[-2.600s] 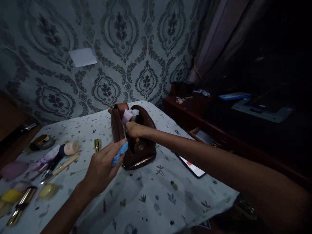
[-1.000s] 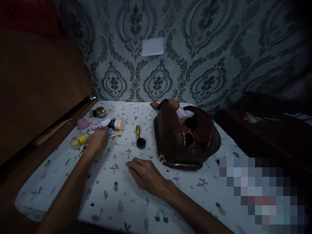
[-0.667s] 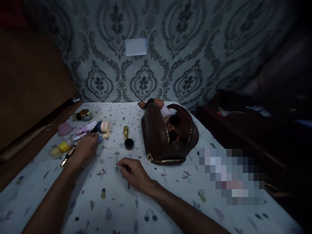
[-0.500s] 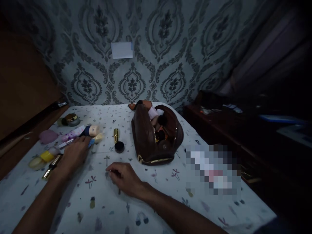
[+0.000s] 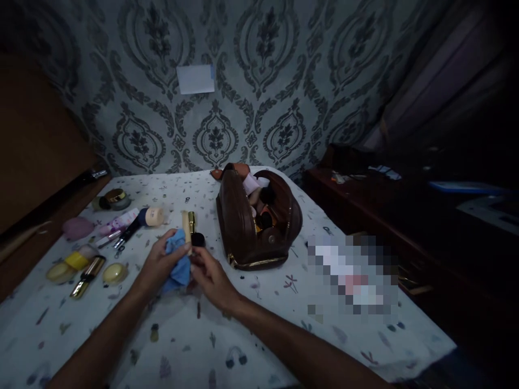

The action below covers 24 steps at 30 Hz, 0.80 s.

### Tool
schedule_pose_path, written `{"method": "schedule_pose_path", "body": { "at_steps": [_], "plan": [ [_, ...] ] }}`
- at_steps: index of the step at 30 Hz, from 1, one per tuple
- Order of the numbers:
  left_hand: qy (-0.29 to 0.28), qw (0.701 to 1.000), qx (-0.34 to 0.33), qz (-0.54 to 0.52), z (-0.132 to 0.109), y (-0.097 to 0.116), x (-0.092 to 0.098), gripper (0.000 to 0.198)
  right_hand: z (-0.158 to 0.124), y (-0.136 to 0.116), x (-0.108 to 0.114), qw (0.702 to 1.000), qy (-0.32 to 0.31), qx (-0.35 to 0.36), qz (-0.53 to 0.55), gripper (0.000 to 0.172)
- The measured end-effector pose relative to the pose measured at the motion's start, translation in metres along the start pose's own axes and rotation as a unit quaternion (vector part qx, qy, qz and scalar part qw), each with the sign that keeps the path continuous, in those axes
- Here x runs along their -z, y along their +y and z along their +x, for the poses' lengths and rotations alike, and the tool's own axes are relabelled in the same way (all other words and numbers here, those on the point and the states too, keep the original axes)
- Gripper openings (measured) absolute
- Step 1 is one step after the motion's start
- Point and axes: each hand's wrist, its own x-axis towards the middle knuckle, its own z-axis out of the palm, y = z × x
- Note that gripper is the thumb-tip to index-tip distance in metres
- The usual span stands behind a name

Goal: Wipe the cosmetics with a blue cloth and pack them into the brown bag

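Note:
A crumpled blue cloth (image 5: 178, 259) is bunched in my left hand (image 5: 156, 265), its thumb pressed along the top. Rising from the cloth is a slim pale yellow tube (image 5: 186, 224), its lower end between my hands. My right hand (image 5: 214, 281) meets it from the right, fingertips closed at the tube's lower end and the cloth's edge. Just behind the fingers, a gold lipstick tube (image 5: 192, 221) and a round black lid (image 5: 198, 239) are on the tablecloth, partly covered. A brown cosmetic bag (image 5: 239, 237) sits unzipped to the right, with makeup items inside.
On the left lie a foundation bottle (image 5: 154, 216), a purple-white tube (image 5: 124, 220), a pink sponge (image 5: 77, 228), a glass jar (image 5: 117, 199), a black-gold tube (image 5: 88, 276) and a round yellow container (image 5: 114, 273). A blurred-out item (image 5: 352, 275) lies near the right table edge.
My left hand has come from the cosmetics on the left to the middle, bringing the blue cloth and pale yellow tube. My right hand has closed in to meet it.

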Motion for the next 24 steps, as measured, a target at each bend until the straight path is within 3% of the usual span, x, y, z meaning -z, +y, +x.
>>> {"method": "schedule_pose_path", "body": {
  "at_steps": [3, 7, 11, 14, 19, 21, 24],
  "plan": [
    [-0.040, 0.999, -0.012, -0.031, -0.004, -0.006, -0.010, 0.047, 0.005, 0.003, 0.001, 0.996, -0.002, -0.035, 0.087, 0.044],
    [-0.035, 0.999, -0.018, -0.015, -0.002, -0.014, -0.006, 0.050, 0.009, 0.003, 0.001, 0.991, 0.012, -0.053, 0.121, 0.052],
    [0.062, 0.995, -0.058, 0.055, 0.002, -0.020, 0.002, 0.045, 0.010, 0.001, 0.002, 0.987, 0.028, -0.072, 0.139, 0.053],
    [0.102, 0.972, -0.147, 0.154, 0.001, -0.023, 0.008, 0.030, 0.011, -0.001, 0.004, 0.982, 0.040, -0.086, 0.163, 0.052],
    [-0.052, 0.906, -0.323, 0.268, -0.003, -0.025, 0.007, 0.020, 0.009, -0.005, 0.006, 0.978, 0.039, -0.087, 0.185, 0.047],
    [-0.062, 0.892, -0.341, 0.290, -0.004, -0.027, 0.006, 0.020, 0.008, -0.007, 0.007, 0.980, 0.034, -0.089, 0.177, 0.045],
    [-0.033, 0.884, -0.342, 0.318, -0.001, -0.029, 0.006, 0.019, 0.006, -0.008, 0.007, 0.982, 0.015, -0.096, 0.161, 0.046]
  ]
}}
